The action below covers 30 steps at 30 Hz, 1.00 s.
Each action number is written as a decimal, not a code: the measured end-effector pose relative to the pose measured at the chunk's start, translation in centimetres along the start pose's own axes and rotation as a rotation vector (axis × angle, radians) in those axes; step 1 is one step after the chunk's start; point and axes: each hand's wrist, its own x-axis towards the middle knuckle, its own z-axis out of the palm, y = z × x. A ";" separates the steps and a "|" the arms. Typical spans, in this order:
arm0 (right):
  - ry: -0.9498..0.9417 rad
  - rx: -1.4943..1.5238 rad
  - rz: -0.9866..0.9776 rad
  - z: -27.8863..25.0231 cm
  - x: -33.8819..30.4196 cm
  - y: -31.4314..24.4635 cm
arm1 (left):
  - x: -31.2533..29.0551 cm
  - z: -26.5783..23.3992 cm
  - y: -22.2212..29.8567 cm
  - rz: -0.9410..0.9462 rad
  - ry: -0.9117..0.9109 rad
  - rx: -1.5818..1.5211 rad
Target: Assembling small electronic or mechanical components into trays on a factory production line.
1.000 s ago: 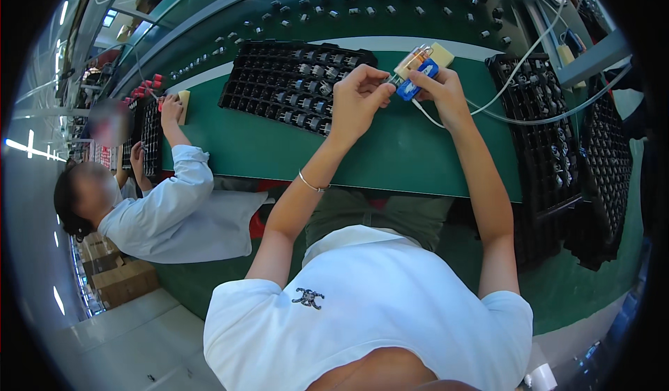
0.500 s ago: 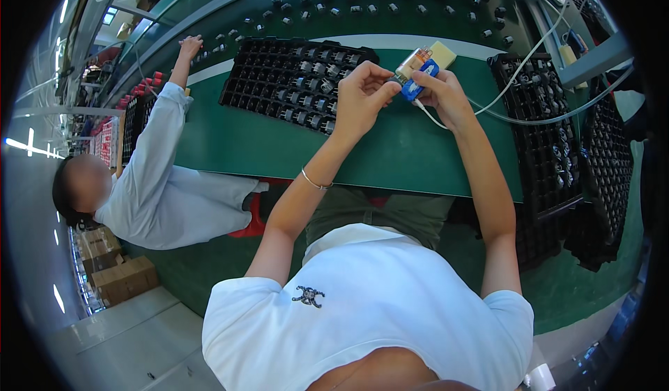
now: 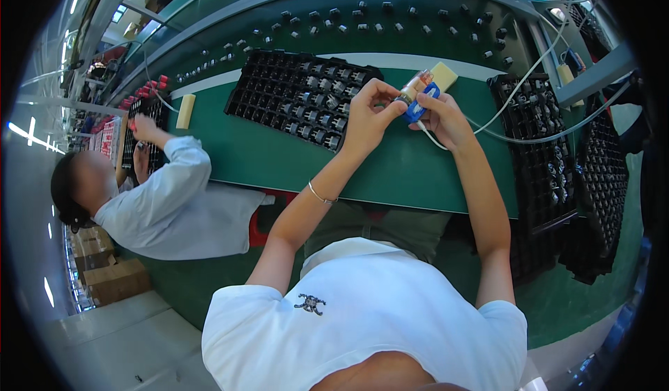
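Observation:
In my right hand (image 3: 440, 118) is a blue handheld tool (image 3: 422, 104) with a clear, amber-tinted cylinder (image 3: 418, 83) on top and a thin white tube running from its lower end. The thumb lies across the blue body. My left hand (image 3: 376, 109) is closed, thumb and fingertips pinched at the tool's left side. A small greyish piece shows between those fingertips, too small to name. Both hands are raised over the green table, meeting at the tool. Left of them lies a black tray (image 3: 254, 105) with several small metallic cylindrical parts (image 3: 327, 102) in its pockets.
A pale yellow block (image 3: 442, 77) sits just behind the tool; another (image 3: 185, 111) lies farther left. More black trays (image 3: 536, 154) stand at right, with a clear hose (image 3: 550, 140) crossing them. Small cylindrical parts line the back strip. A co-worker (image 3: 160, 203) is at left.
The co-worker's outstretched arm has drawn back to the black tray in front of them, uncovering the left yellow block. My view has shifted slightly; my hands stay together at the tool.

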 end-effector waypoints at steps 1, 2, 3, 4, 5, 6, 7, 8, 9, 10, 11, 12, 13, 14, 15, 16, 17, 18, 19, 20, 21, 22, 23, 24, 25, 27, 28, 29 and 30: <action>-0.006 -0.019 -0.004 -0.2 -0.1 -0.2 | 0.3 0.0 0.0 -0.020 -0.042 -0.043; 0.000 -0.025 -0.016 -0.4 -0.1 -0.4 | 0.4 -0.2 0.0 -0.010 -0.051 -0.048; -0.014 -0.029 -0.009 -0.6 -0.2 -0.4 | 0.4 -0.3 -0.1 -0.079 -0.081 -0.090; -0.033 -0.034 0.000 -0.5 -0.2 -0.6 | 0.4 -0.5 -0.2 -0.148 -0.108 -0.129; 0.002 -0.076 -0.033 -0.3 -0.5 -0.9 | 0.4 -0.5 -0.8 -0.056 -0.125 -0.099; 0.010 -0.080 -0.038 -0.5 -0.4 -1.4 | 0.4 -0.6 -1.2 -0.052 -0.132 -0.105; 0.129 -0.125 -0.151 -0.5 -0.5 -1.9 | 0.0 -0.6 -1.2 -0.058 -0.126 -0.105; 0.249 -0.170 -0.262 -0.5 -0.5 -2.4 | -0.4 -0.7 -1.2 -0.067 -0.119 -0.105; 0.418 -0.355 -0.351 -0.8 -0.8 -3.4 | -0.7 -0.7 -1.3 -0.071 -0.100 -0.113; 0.518 -0.578 -0.543 -2.3 -0.7 -3.6 | -0.9 -0.8 -1.0 -0.084 -0.110 -0.123; 0.615 -0.775 -0.553 -3.2 -0.6 -4.0 | -1.1 -1.2 -0.7 -0.130 -0.091 -0.063; 0.708 -0.974 -0.558 -3.9 -0.8 -4.0 | -1.5 -1.3 -0.6 -0.176 -0.074 -0.002; 0.713 -0.979 -0.551 -4.0 -0.7 -3.8 | -1.5 -1.3 -0.8 -0.149 -0.044 -0.005; 0.706 -1.089 -0.575 -3.9 -0.6 -3.3 | -1.6 -1.3 -0.9 -0.153 -0.048 -0.011; 0.696 -1.200 -0.599 -3.8 -0.5 -3.0 | -1.9 -1.3 -1.1 -0.158 -0.055 -0.006; 0.698 -1.202 -0.597 -3.3 -0.4 -2.8 | -2.0 -1.3 -1.2 -0.160 -0.058 0.001; 0.720 -1.278 -0.642 -2.7 -0.3 -2.6 | -2.2 -1.2 -1.4 -0.161 -0.060 -0.002; 0.742 -1.354 -0.689 -2.2 -0.3 -2.5 | -2.3 -1.0 -1.6 -0.158 -0.076 0.000; 0.730 -1.350 -0.695 -1.8 -0.3 -2.5 | -2.5 -0.8 -1.7 -0.155 -0.096 0.002; 0.736 -1.352 -0.694 -1.6 -0.3 -2.4 | -2.7 -0.7 -2.2 -0.154 -0.101 0.001; 0.703 -1.355 -0.689 -1.5 -0.3 -2.2 | -2.9 -0.5 -2.8 -0.132 -0.109 0.016; 0.671 -1.357 -0.682 -1.5 -0.3 -2.1 | -3.2 -0.2 -3.1 -0.109 -0.118 0.030; 0.679 -1.358 -0.681 -1.4 -0.3 -2.0 | -3.4 0.0 -3.4 -0.122 -0.115 0.011; 0.675 -1.345 -0.684 -1.4 -0.2 -1.9 | -3.6 0.2 -3.6 -0.122 -0.122 0.010; 0.670 -1.331 -0.685 -1.4 -0.2 -1.8 | -3.9 0.3 -3.7 -0.129 -0.121 0.073; 0.686 -1.338 -0.688 -1.6 -0.1 -1.6 | -4.1 0.6 -3.9 -0.139 -0.126 0.137; 0.692 -1.346 -0.699 -1.6 0.0 -1.6 | -4.1 0.7 -3.8 -0.130 -0.120 0.152; 0.695 -1.345 -0.697 -1.7 0.0 -1.6 | -4.1 0.8 -3.8 -0.121 -0.114 0.167; 0.691 -1.348 -0.696 -1.7 -0.1 -1.6 | -4.2 0.9 -3.8 -0.121 -0.116 0.168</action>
